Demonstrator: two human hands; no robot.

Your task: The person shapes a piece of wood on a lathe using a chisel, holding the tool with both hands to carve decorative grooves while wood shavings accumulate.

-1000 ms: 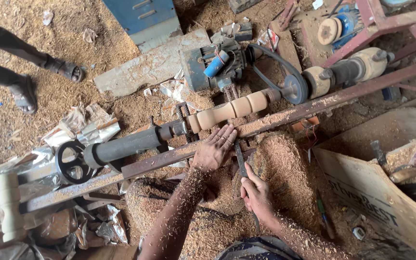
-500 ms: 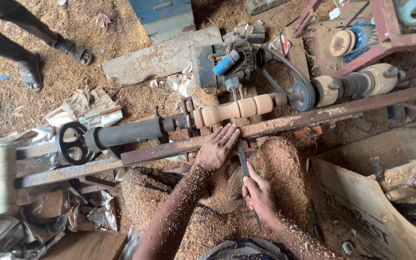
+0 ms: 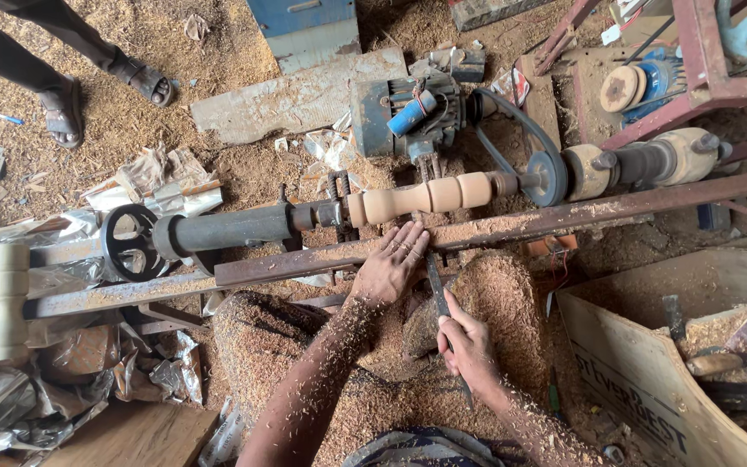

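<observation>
On the dusty floor of a wood shop, a homemade lathe lies across the middle of the view. A pale wooden spindle with round bumps is pinned between two metal ends so it can spin. One end joins a pulley wheel, and a dark belt runs from it up to the electric motor; that looks like the way the motor turns the wood.

Just below the spindle runs a long rusty metal rail. The left hand lies flat on this rail with the fingers spread, pressing down on the front of a long dark chisel. The rail gives the tool a firm place to rest, so it should not jump about. The right hand is curled tight around the back part of the chisel, low and near the body, which helps to steer the tip. The tip points up at the wood, but I cannot tell if it touches.

Both arms are speckled with bits of wood. A big heap of sawdust sits right under the hands, where the shavings drop.

To the left, a black hand wheel sits at the end of the lathe's dark tube. A finished pale turned piece lies at the far left on crinkled plastic. Another person's sandalled feet stand at the top left.
</observation>
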